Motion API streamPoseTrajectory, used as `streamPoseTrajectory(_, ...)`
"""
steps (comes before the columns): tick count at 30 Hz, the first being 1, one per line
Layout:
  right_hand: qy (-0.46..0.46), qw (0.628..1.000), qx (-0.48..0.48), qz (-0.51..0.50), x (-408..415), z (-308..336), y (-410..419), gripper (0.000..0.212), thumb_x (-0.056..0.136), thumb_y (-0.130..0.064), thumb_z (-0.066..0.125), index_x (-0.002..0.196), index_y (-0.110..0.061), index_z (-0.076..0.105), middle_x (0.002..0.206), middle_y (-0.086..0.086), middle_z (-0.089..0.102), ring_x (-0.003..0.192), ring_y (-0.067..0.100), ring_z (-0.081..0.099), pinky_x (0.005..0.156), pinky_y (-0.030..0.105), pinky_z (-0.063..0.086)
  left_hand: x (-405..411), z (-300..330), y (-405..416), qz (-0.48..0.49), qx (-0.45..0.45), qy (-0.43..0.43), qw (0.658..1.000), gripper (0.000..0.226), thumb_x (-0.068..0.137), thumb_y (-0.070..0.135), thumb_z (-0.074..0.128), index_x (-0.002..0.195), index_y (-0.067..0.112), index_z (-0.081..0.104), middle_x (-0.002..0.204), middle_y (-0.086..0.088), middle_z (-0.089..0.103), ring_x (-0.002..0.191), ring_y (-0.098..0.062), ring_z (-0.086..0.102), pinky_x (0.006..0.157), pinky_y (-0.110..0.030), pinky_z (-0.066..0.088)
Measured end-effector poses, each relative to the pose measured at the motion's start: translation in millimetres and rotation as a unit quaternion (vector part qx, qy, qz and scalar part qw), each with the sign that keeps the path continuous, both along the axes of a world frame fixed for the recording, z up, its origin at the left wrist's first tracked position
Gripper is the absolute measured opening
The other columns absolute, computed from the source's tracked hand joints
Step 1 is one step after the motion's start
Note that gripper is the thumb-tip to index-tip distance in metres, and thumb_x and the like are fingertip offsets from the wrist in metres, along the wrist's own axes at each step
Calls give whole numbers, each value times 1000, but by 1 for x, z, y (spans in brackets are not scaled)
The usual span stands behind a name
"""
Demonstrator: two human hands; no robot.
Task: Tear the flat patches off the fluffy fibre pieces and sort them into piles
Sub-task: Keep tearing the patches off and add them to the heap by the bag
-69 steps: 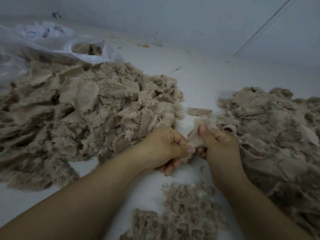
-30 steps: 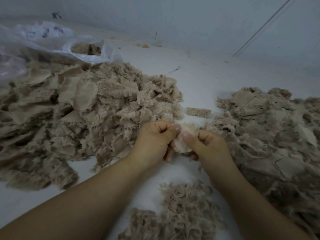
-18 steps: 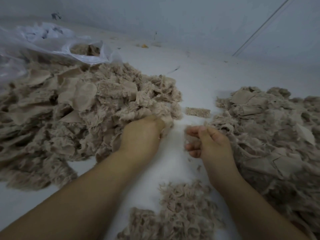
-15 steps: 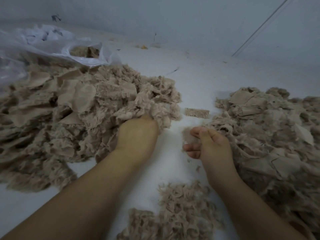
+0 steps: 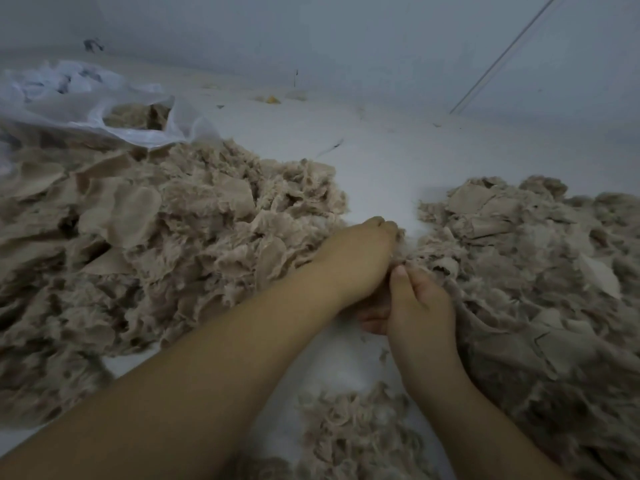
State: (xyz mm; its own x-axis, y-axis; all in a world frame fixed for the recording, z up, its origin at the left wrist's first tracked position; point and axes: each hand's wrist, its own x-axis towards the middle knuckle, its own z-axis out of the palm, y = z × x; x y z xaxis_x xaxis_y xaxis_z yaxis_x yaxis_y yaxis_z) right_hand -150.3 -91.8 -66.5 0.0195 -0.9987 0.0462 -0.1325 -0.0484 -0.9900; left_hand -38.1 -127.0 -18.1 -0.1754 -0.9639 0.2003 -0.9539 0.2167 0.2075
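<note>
A big heap of beige fluffy pieces [image 5: 166, 251] covers the floor's left side; a heap with flat patches [image 5: 540, 271] lies right; a small fluffy pile [image 5: 360, 434] sits at the near edge.

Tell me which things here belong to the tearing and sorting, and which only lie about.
Belong to the job:
left hand
right hand
big unsorted fibre heap
heap with flat patches
small fluffy pile

Only lying about:
plastic bag
yellow scrap

The left hand [image 5: 356, 258] hides its own fingertips; both big piles run off frame.
</note>
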Motion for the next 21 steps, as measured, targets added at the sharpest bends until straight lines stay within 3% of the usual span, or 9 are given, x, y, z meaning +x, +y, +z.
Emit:
streamPoseTrajectory(5, 9, 1000, 7, 14, 0, 0, 1, 33, 107, -29, 40, 125, -14, 63, 69, -1, 71, 56, 20, 69, 50, 31, 57, 1, -3, -4, 46, 22, -96, 994, 14, 89, 8, 47, 82, 14, 58, 74, -2, 55, 59, -19, 50, 50, -30, 38)
streamPoseTrajectory(7, 32, 999, -6, 19, 0, -2, 0, 35, 106, -28, 41, 129, -13, 62, 84, 1, 74, 77, 23, 73, 66, 42, 62, 0, -6, 10, 44, -13, -128, 991, 16, 89, 14, 49, 75, 20, 54, 62, 3, 41, 54, -17, 41, 48, -28, 32)
streamPoseTrajectory(9, 48, 998, 2, 30, 3, -2, 1, 35, 105, -24, 44, 134, -14, 60, 117, 9, 71, 109, 31, 67, 91, 52, 56, 2, -9, 30, 45, -48, -124, 990, 13, 88, 19, 52, 78, 25, 58, 60, 6, 32, 52, -16, 36, 44, -25, 23)
streamPoseTrajectory(11, 33, 999, 17, 22, 4, 0, 1, 34, 102, -15, 49, 135, -14, 58, 126, 6, 66, 117, 30, 63, 97, 54, 53, 6, -12, 47, 38, -59, -104, 992, 7, 88, 22, 56, 89, 26, 62, 65, 4, 41, 56, -18, 46, 44, -25, 22)
streamPoseTrajectory(14, 33, 999, 19, 24, 4, 2, 4, 39, 99, -9, 54, 137, -12, 54, 126, -1, 63, 114, 26, 64, 94, 52, 55, 14, -18, 66, 45, -54, -46, 996, 11, 88, 18, 58, 98, 21, 61, 86, -1, 62, 77, -24, 64, 53, -31, 41)
streamPoseTrajectory(16, 47, 998, 1, 40, 2, 2, 6, 39, 97, -10, 57, 136, -15, 55, 126, -1, 63, 105, 25, 67, 83, 45, 60, 18, -16, 75, 107, -63, 126, 984, 12, 85, 8, 60, 93, 16, 65, 84, -3, 66, 79, -23, 64, 63, -35, 52)
streamPoseTrajectory(18, 36, 997, -9, 67, 2, 3, 8, 42, 95, -13, 62, 136, -17, 55, 126, 0, 64, 97, 20, 69, 65, 27, 58, 18, -14, 80, 166, -55, 407, 896, 13, 83, -4, 63, 84, 9, 67, 76, -8, 67, 68, -20, 64, 60, -32, 55)
streamPoseTrajectory(20, -6, 994, -2, 110, 2, 5, 9, 42, 96, -16, 64, 137, -17, 55, 114, -2, 70, 84, 10, 69, 57, 16, 50, 15, -15, 88, 172, -13, 651, 739, 15, 83, -9, 64, 83, 6, 65, 65, -8, 62, 44, -10, 55, 39, -22, 43)
streamPoseTrajectory(21, -25, 991, 0, 131, 2, 7, 10, 39, 97, -17, 63, 135, -17, 56, 99, -7, 74, 73, 3, 67, 54, 14, 48, 13, -17, 92, 166, 9, 716, 678, 15, 84, -10, 63, 84, 5, 64, 61, -6, 59, 35, -7, 46, 34, -17, 33)
